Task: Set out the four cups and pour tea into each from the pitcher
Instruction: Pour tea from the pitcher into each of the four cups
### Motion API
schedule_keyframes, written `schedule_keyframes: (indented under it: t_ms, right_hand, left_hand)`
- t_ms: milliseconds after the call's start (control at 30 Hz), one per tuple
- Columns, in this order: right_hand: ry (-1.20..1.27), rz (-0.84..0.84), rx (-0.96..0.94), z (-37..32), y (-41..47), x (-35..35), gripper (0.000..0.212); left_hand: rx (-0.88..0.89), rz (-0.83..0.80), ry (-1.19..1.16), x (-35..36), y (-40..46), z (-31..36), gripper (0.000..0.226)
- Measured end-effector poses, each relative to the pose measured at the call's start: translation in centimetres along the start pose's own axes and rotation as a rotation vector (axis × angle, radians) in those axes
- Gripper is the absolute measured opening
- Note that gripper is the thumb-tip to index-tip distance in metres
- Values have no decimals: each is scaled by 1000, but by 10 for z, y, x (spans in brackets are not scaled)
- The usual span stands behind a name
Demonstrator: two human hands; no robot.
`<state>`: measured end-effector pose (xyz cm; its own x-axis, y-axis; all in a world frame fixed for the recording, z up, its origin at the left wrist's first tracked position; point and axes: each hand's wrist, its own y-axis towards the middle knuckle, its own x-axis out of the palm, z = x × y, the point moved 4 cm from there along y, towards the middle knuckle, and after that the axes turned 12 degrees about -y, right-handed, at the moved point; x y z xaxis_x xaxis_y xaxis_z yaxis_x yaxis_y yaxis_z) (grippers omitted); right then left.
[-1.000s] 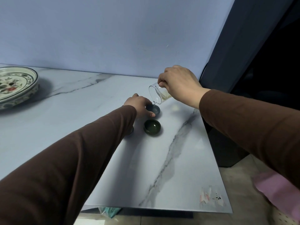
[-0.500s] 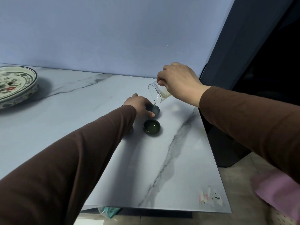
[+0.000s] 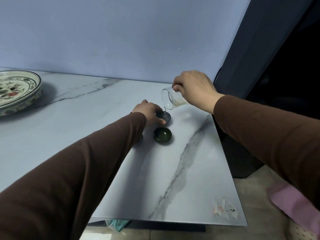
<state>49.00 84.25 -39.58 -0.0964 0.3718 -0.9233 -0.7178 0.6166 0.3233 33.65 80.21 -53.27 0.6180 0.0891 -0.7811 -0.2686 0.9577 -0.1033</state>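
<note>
My right hand [image 3: 194, 89] grips a clear glass pitcher [image 3: 170, 100], tipped to the left with pale tea in it. A thin stream runs from its spout into a small dark blue cup [image 3: 166, 117] on the marble table [image 3: 181, 170]. My left hand [image 3: 150, 113] holds that cup by its left side, thumb at the near rim. Just in front stands a dark green cup [image 3: 162, 136] with liquid in it. A third cup [image 3: 140, 139] peeks out from under my left sleeve. Any other cup is hidden.
A large painted ceramic plate [image 3: 15, 91] sits at the table's far left. The wall runs along the back edge. The table's right edge lies close to the pitcher, with a dark cabinet [image 3: 242, 153] beyond it. Pink cloth [image 3: 290, 203] lies at lower right.
The pitcher stays tipped over the blue cup and the stream keeps running. My right hand has risen slightly. The left hand has not moved.
</note>
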Motion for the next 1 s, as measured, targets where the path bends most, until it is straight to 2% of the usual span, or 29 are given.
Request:
schedule_keyframes:
  t_ms: [200, 267, 367, 433, 667, 767, 900, 1000]
  right_hand:
    - [380, -124, 349, 30, -15, 21, 20]
    - [458, -141, 425, 35, -22, 25, 21]
    - [530, -149, 487, 38, -30, 24, 23]
    - [556, -139, 488, 38, -34, 20, 23]
    - [534, -99, 446, 34, -49, 0, 23]
    - [485, -102, 375, 25, -57, -6, 22]
    - [397, -112, 295, 13, -68, -14, 22]
    - [343, -101, 248, 7, -74, -17, 20]
  left_hand:
    - [-13, 1, 51, 0, -3, 8, 61]
    - [-3, -1, 100, 0, -6, 13, 60]
    - [36, -9, 154, 3, -12, 20, 73]
    - [69, 18, 142, 0, -19, 24, 75]
    - [152, 257, -119, -25, -67, 19, 47]
    - [140, 211, -101, -14, -90, 18, 51]
    - [107, 128, 41, 6, -105, 20, 65]
    - [77, 82, 127, 14, -107, 20, 66]
